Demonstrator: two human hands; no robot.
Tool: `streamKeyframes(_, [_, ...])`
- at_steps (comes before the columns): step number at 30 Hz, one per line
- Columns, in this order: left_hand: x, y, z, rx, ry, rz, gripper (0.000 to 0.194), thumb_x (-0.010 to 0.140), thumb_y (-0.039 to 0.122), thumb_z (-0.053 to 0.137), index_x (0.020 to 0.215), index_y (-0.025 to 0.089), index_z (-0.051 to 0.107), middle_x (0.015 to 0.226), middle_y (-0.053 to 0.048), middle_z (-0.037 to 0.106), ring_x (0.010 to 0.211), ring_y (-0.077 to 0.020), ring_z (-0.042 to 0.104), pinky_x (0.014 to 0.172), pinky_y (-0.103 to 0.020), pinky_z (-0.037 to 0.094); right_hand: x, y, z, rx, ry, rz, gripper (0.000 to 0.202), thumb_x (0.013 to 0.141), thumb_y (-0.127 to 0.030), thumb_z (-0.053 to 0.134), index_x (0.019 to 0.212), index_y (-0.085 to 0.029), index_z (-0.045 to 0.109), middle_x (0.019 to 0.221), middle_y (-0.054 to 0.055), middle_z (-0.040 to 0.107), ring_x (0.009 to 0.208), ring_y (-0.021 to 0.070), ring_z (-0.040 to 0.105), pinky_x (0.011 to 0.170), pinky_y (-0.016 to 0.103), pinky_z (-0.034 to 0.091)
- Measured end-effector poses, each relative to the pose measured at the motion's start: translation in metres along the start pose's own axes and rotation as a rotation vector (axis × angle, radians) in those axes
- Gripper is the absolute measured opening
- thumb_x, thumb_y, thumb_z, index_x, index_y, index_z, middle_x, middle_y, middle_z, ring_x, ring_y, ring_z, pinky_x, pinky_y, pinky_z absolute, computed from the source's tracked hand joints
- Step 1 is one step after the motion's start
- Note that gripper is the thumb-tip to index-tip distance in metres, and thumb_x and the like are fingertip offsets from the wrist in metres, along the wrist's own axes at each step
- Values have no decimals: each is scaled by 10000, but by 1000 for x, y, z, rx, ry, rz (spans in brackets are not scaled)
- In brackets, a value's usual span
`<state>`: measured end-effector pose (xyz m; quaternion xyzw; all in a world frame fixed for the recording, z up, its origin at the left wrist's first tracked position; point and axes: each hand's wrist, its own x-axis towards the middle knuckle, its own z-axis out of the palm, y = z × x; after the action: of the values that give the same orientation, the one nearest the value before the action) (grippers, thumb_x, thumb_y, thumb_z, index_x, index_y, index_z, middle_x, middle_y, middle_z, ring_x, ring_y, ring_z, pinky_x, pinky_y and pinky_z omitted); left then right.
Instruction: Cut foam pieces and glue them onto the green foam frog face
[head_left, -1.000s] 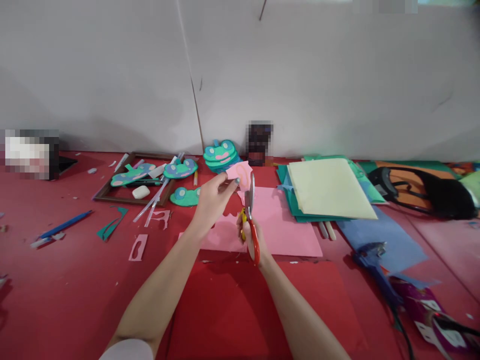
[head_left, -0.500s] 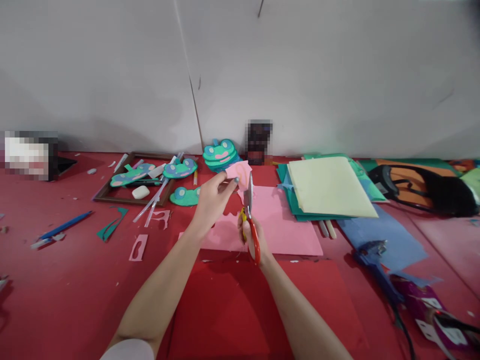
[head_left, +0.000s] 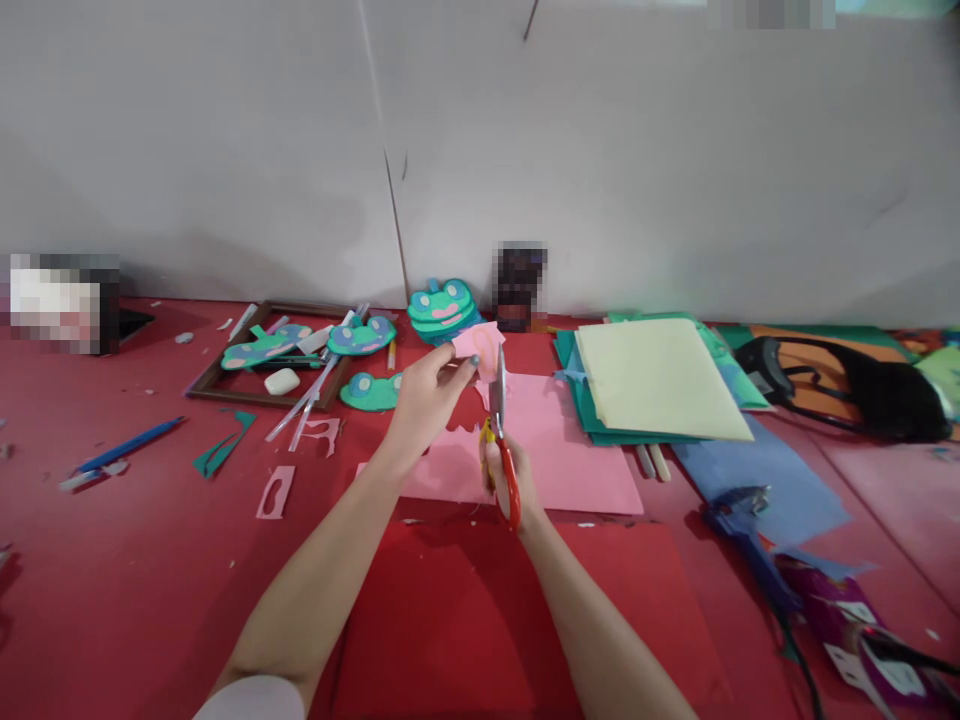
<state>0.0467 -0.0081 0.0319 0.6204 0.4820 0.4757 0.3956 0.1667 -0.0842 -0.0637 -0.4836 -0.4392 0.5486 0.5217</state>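
Note:
My left hand [head_left: 431, 398] pinches a small pink foam piece [head_left: 480, 345] that has a curved outline drawn on it. In my right hand [head_left: 517, 478] is a pair of scissors [head_left: 508, 475] with red and yellow handles, blades pointing up and away. The blades meet the right edge of the pink piece; whether they bite into it I cannot tell. Under both hands lies a larger pink sheet [head_left: 577, 445] with a ragged cut-out edge. A green frog-face cutout [head_left: 367, 392] is just left of my left hand, partly hidden by it.
Frog faces [head_left: 442, 308] are piled by the wall. A brown frame [head_left: 217, 392] holds cutouts, clear sticks and a white case [head_left: 282, 382]. Rightward are stacked pale-yellow sheets [head_left: 664, 375], a black strap [head_left: 892, 395] and a blue glue gun [head_left: 750, 540] with a cord. A blue pen [head_left: 131, 445] lies left.
The view has shifted very slightly. Both hands, the pink piece and the scissors keep almost the same place; the scissor blades look slightly closer together.

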Motion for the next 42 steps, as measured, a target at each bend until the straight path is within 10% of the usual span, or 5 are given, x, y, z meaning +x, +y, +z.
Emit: streamKeyframes(42, [5, -1, -6, -18, -16, 61, 300, 849, 309, 539, 648, 201, 344, 670, 18, 578, 681, -130, 620, 643, -247, 517, 2, 10, -4, -117, -15, -47, 462, 809, -635, 519, 678, -212, 388, 491, -71, 337, 406, 64, 285, 371, 212, 215])
